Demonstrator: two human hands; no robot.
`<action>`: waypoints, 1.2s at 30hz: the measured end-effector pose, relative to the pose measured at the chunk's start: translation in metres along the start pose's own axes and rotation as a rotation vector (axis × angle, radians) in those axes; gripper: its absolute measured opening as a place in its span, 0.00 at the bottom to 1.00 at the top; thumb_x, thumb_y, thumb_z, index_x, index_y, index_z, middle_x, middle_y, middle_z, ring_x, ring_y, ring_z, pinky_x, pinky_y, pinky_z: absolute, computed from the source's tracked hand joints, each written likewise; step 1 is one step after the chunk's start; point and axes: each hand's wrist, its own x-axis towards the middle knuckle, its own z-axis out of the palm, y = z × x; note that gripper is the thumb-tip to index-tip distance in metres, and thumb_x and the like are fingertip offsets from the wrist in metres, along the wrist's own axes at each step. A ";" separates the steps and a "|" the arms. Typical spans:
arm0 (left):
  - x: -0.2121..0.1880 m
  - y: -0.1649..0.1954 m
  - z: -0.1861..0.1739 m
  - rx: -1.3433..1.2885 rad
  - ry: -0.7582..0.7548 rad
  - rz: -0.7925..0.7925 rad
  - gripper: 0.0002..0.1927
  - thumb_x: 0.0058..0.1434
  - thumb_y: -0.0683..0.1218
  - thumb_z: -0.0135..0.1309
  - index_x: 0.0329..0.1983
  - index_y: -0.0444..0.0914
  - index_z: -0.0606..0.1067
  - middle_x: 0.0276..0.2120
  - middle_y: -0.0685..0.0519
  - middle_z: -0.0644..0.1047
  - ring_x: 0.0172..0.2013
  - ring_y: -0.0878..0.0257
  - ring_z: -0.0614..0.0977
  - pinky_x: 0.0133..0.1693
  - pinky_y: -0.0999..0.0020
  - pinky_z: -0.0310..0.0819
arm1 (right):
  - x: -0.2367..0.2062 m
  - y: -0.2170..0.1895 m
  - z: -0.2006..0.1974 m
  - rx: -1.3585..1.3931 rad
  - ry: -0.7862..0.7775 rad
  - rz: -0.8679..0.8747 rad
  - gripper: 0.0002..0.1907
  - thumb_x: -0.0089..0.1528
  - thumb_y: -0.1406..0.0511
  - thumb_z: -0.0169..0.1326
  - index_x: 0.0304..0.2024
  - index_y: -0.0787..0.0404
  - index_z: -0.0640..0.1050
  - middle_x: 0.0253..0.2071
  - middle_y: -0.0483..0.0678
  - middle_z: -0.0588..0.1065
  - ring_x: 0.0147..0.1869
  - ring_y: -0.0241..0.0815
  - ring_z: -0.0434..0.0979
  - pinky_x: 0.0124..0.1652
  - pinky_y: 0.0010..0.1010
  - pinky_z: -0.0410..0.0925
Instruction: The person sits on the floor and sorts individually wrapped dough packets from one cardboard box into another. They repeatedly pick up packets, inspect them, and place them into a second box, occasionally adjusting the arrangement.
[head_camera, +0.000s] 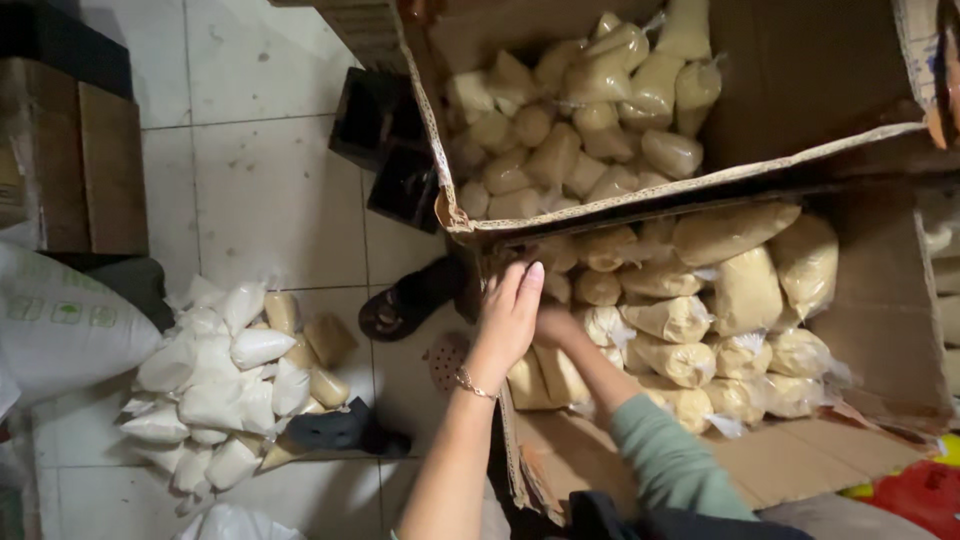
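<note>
Left hand: we saw the left hand (508, 312), a thin bracelet (474, 384) at its wrist, lying flat with fingers straight and together on the near-left corner of the lower cardboard box (880, 330); it gripped nothing we could make out, only touching the box edge.
Right hand: the right hand (556, 325), in a green sleeve (668, 458), reached into that same box just right of the left hand; we could not tell how far it was open, as the left hand covered it.
Nearest bags: yellowish powder-filled plastic bags (680, 320) packed the lower cardboard box, the closest ones touching the right hand.
Upper box: a second open carton (800, 80) rested just beyond the lower cardboard box, overlapping its far edge, holding more yellowish bags (580, 130).
Floor pile: a heap of white and tan bags (235, 375) lay on the tiled floor (270, 190), well left of the lower cardboard box.
Sandal: a dark sandal (405, 302) sat between that heap and the lower cardboard box.
Sack: a white sack (60, 325) stood left of the heap.
</note>
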 end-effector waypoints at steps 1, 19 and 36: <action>0.001 -0.001 0.001 0.007 -0.010 -0.014 0.22 0.72 0.59 0.41 0.53 0.39 0.73 0.49 0.37 0.77 0.52 0.38 0.74 0.54 0.49 0.68 | 0.001 0.005 -0.009 -0.086 -0.069 0.036 0.25 0.60 0.54 0.57 0.53 0.62 0.77 0.47 0.62 0.79 0.49 0.59 0.79 0.47 0.45 0.72; 0.004 0.008 0.011 0.119 -0.041 -0.107 0.27 0.70 0.63 0.41 0.58 0.38 0.71 0.54 0.31 0.73 0.56 0.34 0.72 0.58 0.48 0.67 | -0.089 -0.017 -0.014 -0.753 -0.531 -0.080 0.36 0.51 0.53 0.68 0.59 0.55 0.74 0.60 0.54 0.70 0.63 0.57 0.69 0.60 0.44 0.66; -0.004 0.043 -0.003 0.117 -0.282 -0.074 0.43 0.55 0.66 0.58 0.66 0.38 0.64 0.57 0.32 0.73 0.58 0.40 0.76 0.58 0.55 0.70 | -0.058 -0.008 -0.131 1.554 -0.054 0.280 0.30 0.66 0.45 0.45 0.58 0.59 0.74 0.55 0.52 0.78 0.57 0.49 0.79 0.55 0.44 0.73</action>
